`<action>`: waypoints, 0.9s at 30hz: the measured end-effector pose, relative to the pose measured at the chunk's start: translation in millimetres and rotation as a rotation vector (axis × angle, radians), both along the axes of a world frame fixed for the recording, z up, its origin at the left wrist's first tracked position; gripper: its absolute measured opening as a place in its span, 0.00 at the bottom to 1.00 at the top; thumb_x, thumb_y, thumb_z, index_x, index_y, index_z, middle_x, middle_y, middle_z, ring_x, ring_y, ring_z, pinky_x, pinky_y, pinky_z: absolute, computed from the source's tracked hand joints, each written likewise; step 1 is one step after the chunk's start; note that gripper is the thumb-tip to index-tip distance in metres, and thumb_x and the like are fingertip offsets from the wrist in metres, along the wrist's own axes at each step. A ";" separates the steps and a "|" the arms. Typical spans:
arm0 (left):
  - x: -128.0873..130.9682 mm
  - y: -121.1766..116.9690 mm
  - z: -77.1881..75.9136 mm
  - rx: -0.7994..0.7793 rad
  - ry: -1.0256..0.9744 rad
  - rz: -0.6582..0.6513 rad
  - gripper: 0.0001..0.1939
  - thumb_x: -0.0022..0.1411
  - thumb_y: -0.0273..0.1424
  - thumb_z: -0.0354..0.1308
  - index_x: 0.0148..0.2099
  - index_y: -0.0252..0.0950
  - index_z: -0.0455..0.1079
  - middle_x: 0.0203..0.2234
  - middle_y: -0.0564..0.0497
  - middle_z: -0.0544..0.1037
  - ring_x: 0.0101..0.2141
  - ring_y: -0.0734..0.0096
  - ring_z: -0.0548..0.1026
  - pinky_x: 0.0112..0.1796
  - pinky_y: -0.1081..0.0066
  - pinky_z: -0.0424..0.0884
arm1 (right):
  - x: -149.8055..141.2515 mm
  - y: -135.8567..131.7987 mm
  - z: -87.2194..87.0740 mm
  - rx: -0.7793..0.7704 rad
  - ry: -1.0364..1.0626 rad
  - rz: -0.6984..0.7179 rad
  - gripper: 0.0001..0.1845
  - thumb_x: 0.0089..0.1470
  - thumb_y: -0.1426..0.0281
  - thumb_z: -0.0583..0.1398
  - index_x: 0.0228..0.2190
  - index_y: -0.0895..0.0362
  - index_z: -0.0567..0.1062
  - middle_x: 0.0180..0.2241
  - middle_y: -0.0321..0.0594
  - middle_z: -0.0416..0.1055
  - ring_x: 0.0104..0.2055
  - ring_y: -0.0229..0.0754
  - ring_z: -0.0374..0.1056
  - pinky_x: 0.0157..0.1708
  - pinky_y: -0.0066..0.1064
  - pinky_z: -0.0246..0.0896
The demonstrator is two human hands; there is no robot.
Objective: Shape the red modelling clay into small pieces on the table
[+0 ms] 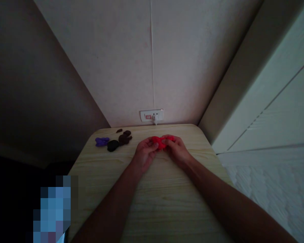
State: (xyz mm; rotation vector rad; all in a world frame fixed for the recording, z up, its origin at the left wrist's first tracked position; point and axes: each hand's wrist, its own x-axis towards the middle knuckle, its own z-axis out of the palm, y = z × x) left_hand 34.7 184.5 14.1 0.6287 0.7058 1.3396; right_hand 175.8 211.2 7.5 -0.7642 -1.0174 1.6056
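A bright red lump of modelling clay point(160, 142) is held between both hands above the far half of the wooden table point(152, 195). My left hand point(146, 151) grips its left side, the thumb lying on the front. On the other side, my right hand point(176, 148) is closed on the clay with its thumb pressing the surface. Most of the fingers behind the lump are hidden. To the left lie a purple clay piece point(102, 141), a black rounded piece point(112, 145) and dark brown pieces point(124, 139).
Against the wall behind the table is a white socket plate point(142, 116) with a plug point(155, 117) in it. A pale cabinet point(263, 101) stands at the right, above a white quilted surface point(266, 189). A pixelated bluish patch covers the lower left.
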 end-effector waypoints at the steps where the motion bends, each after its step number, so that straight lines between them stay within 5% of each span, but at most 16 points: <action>1: 0.4 0.3 0.4 -0.002 -0.008 -0.008 0.20 0.41 0.25 0.77 0.39 0.31 0.76 0.31 0.48 0.82 0.30 0.72 0.78 0.34 0.72 0.72 | 0.1 0.6 -0.1 -0.013 0.023 0.012 0.10 0.44 0.65 0.70 0.24 0.58 0.77 0.21 0.34 0.71 0.23 0.35 0.63 0.24 0.27 0.57; 5: 2.1 3.3 -1.3 -0.002 0.016 0.043 0.22 0.44 0.27 0.76 0.42 0.32 0.74 0.31 0.49 0.82 0.31 0.71 0.78 0.35 0.71 0.73 | 1.8 3.6 -3.5 0.009 -0.004 -0.032 0.12 0.44 0.63 0.71 0.26 0.57 0.77 0.22 0.34 0.72 0.23 0.35 0.63 0.24 0.28 0.58; 10: 2.3 7.7 -7.7 0.043 0.130 0.167 0.24 0.43 0.29 0.77 0.43 0.32 0.74 0.36 0.48 0.82 0.37 0.69 0.79 0.43 0.68 0.73 | 4.3 2.4 -5.2 0.215 -0.260 -0.168 0.16 0.46 0.59 0.72 0.33 0.55 0.79 0.27 0.35 0.75 0.28 0.38 0.68 0.30 0.30 0.64; 16: -1.8 7.9 -5.9 0.150 0.344 0.276 0.19 0.44 0.32 0.76 0.38 0.33 0.77 0.34 0.48 0.82 0.35 0.70 0.79 0.42 0.69 0.74 | 5.5 -3.1 1.3 0.247 -0.333 -0.087 0.17 0.46 0.57 0.72 0.34 0.55 0.80 0.32 0.40 0.78 0.33 0.42 0.72 0.36 0.33 0.67; 22: -4.3 2.3 -0.6 0.239 0.559 0.210 0.15 0.49 0.36 0.74 0.38 0.33 0.81 0.33 0.46 0.84 0.35 0.65 0.80 0.41 0.66 0.75 | 5.8 -3.0 -0.2 0.310 -0.375 -0.124 0.16 0.48 0.56 0.71 0.33 0.55 0.81 0.32 0.41 0.79 0.34 0.43 0.72 0.38 0.34 0.68; 27: -5.2 -0.4 0.1 0.267 0.600 0.161 0.13 0.49 0.35 0.74 0.36 0.34 0.82 0.32 0.46 0.85 0.33 0.65 0.80 0.40 0.66 0.75 | 6.3 -1.7 -1.8 0.203 -0.325 -0.071 0.18 0.50 0.54 0.68 0.27 0.57 0.79 0.23 0.35 0.74 0.25 0.37 0.66 0.27 0.29 0.61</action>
